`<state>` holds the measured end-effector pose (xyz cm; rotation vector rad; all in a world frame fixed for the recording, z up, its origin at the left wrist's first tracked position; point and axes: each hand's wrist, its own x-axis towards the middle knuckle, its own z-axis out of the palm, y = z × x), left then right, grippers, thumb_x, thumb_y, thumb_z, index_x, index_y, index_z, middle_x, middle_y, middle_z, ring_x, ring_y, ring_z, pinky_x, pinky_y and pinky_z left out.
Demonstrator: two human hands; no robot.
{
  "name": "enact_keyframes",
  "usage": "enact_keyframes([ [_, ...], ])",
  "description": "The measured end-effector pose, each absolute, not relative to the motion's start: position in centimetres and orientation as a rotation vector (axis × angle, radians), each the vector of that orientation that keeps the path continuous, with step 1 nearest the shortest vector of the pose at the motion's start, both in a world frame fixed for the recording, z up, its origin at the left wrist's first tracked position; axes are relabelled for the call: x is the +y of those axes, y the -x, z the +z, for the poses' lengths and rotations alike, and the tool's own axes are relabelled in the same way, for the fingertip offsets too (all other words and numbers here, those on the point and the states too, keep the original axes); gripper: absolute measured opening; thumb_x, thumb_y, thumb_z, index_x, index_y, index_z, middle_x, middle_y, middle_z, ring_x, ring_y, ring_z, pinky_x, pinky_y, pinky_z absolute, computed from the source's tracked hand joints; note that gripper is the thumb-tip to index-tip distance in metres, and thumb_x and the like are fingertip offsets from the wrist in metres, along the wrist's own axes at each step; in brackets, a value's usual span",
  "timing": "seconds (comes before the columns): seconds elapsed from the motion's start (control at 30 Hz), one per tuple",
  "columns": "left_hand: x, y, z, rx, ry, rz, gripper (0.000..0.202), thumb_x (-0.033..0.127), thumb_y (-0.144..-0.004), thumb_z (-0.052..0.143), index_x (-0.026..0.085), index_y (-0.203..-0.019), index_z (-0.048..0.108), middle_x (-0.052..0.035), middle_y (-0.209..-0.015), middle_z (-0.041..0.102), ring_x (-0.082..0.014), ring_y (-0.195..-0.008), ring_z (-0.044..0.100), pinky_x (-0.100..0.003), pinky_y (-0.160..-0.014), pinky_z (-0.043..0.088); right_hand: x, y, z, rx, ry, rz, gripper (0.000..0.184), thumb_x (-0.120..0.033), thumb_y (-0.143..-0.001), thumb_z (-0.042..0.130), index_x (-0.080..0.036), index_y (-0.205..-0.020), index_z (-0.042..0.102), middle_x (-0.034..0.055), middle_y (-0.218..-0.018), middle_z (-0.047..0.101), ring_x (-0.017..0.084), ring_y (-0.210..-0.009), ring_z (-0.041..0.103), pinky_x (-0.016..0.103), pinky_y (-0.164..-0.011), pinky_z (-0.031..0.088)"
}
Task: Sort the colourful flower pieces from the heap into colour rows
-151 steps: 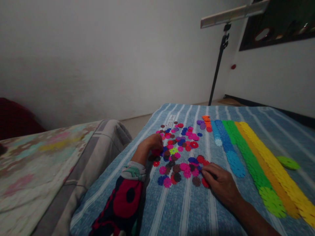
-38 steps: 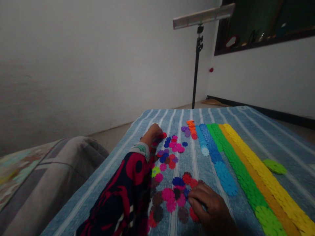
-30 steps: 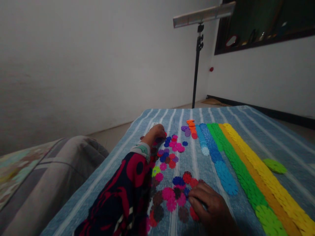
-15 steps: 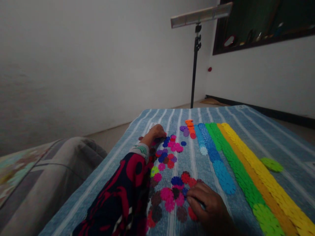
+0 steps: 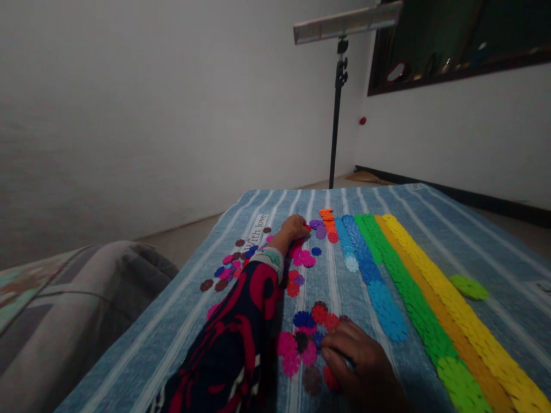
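My left hand [image 5: 295, 227] reaches toward the far part of the cloth, fingers pinched on a red snowflake disc [image 5: 307, 228]. Just right of it lie purple snowflake discs [image 5: 319, 228] and a short row of orange discs [image 5: 327, 214]. My right hand [image 5: 364, 358] rests near the front with curled fingers, and what they hold, if anything, is hidden. Beside its fingertips is a loose group of pink discs [image 5: 290, 344], a dark blue disc [image 5: 303, 319] and red discs [image 5: 319, 312]. My left sleeve covers part of the loose discs.
Overlapping rows of blue [image 5: 370, 258], green [image 5: 413, 298], dark yellow [image 5: 447, 315] and yellow discs [image 5: 456, 292] run along the right. A lime disc stack [image 5: 468, 287] lies beyond them. The striped cloth [image 5: 142, 350] covers the table. A lamp stand [image 5: 334, 126] rises behind.
My left hand has moved right, away from the scattered discs, carrying the red disc toward the purple and orange ones. My right hand has stayed almost in place. The view has shifted slightly.
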<state>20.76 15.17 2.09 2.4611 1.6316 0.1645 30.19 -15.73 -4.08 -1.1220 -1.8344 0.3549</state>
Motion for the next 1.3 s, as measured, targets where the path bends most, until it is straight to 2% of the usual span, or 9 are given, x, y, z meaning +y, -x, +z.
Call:
enact_keyframes([
  [0.2,14.7,-19.1,2.6,1.592,-2.402,0.289,0.057,0.034,-0.07,0.072,0.012,-0.122,0.066,-0.0096,-0.107,0.073,-0.0205,-0.096,0.065,-0.022,-0.079,0.047,-15.8,-30.0,-4.3,-1.802,1.137,0.358,0.022,-0.012,-0.09,0.049,-0.022,-0.074,0.06,-0.0008,-0.069,0.06,0.014,-0.068,0.059,0.027,-0.075,0.044],
  [0.3,13.9,-16.9,3.3,1.659,-2.417,0.352,0.045,0.031,-0.075,0.067,0.011,-0.115,0.07,-0.0105,-0.104,0.073,-0.021,-0.093,0.065,-0.024,-0.077,0.047,-15.9,-30.0,-4.3,-1.799,1.147,0.381,0.022,-0.012,-0.09,0.049,-0.021,-0.073,0.061,-0.0001,-0.07,0.061,0.015,-0.07,0.059,0.028,-0.073,0.044],
  [0.4,12.5,-14.3,3.8,1.714,-2.444,0.312,0.03,0.028,-0.078,0.061,0.012,-0.099,0.075,-0.007,-0.088,0.073,-0.019,-0.082,0.064,-0.024,-0.072,0.045,-16.0,-30.0,-4.1,-1.81,1.166,0.416,0.022,-0.013,-0.091,0.048,-0.02,-0.076,0.063,0.0013,-0.072,0.062,0.016,-0.072,0.06,0.029,-0.072,0.043],
  [0.53,9.7,-10.8,3.9,1.726,-2.43,0.273,0.022,0.027,-0.077,0.058,0.015,-0.082,0.075,-0.0019,-0.07,0.067,-0.0165,-0.073,0.061,-0.024,-0.064,0.039,-16.2,-30.1,-3.5,-1.791,1.217,0.498,0.023,-0.015,-0.091,0.048,-0.02,-0.076,0.064,0.0018,-0.075,0.063,0.017,-0.076,0.06,0.03,-0.072,0.044],
  [0.8,2.2,-5.2,3.2,1.64,-2.341,0.483,0.027,0.035,-0.077,0.055,0.014,-0.073,0.072,-0.0002,-0.061,0.059,-0.0141,-0.063,0.053,-0.024,-0.059,0.035,-16.4,-30.2,-2.8,-1.756,1.249,0.56,0.024,-0.023,-0.091,0.05,-0.021,-0.073,0.066,0.0015,-0.074,0.062,0.018,-0.076,0.06,0.03,-0.07,0.043],
  [0.93,-0.7,-3.0,2.2,1.623,-2.209,0.686,0.027,0.034,-0.075,0.053,0.014,-0.073,0.07,-0.0005,-0.063,0.061,-0.0139,-0.06,0.053,-0.025,-0.057,0.036,-16.7,-30.3,-3.0,-1.735,1.237,0.566,0.024,-0.029,-0.09,0.052,-0.022,-0.072,0.066,0.0012,-0.073,0.063,0.018,-0.074,0.06,0.03,-0.07,0.043],
  [1.07,-2.6,-1.1,1.2,1.689,-2.025,0.936,0.028,0.036,-0.074,0.053,0.015,-0.075,0.072,-0.003,-0.068,0.066,-0.0173,-0.067,0.059,-0.026,-0.06,0.041,-17.1,-30.2,-2.6,-1.69,1.218,0.583,0.03,-0.036,-0.091,0.052,-0.022,-0.07,0.067,0.0025,-0.071,0.063,0.019,-0.072,0.06,0.032,-0.069,0.043],
  [1.2,-3.3,0.1,0.3,1.761,-1.89,1.118,0.031,0.041,-0.073,0.055,0.015,-0.071,0.072,-0.0034,-0.066,0.067,-0.0178,-0.066,0.06,-0.027,-0.062,0.042,-17.8,-30.4,0.5,-1.539,1.179,0.702,0.035,-0.044,-0.088,0.057,-0.021,-0.064,0.065,0.0033,-0.068,0.064,0.02,-0.067,0.06,0.034,-0.068,0.046],
  [1.3,-3.3,0.6,-0.5,1.778,-1.835,1.138,0.033,0.043,-0.072,0.056,0.014,-0.07,0.073,-0.0034,-0.064,0.067,-0.0174,-0.064,0.06,-0.027,-0.062,0.043,-19.9,-31.5,3.7,-1.386,0.99,0.893,0.036,-0.052,-0.09,0.056,-0.023,-0.07,0.066,0.0044,-0.069,0.066,0.022,-0.066,0.062,0.036,-0.064,0.051],
])
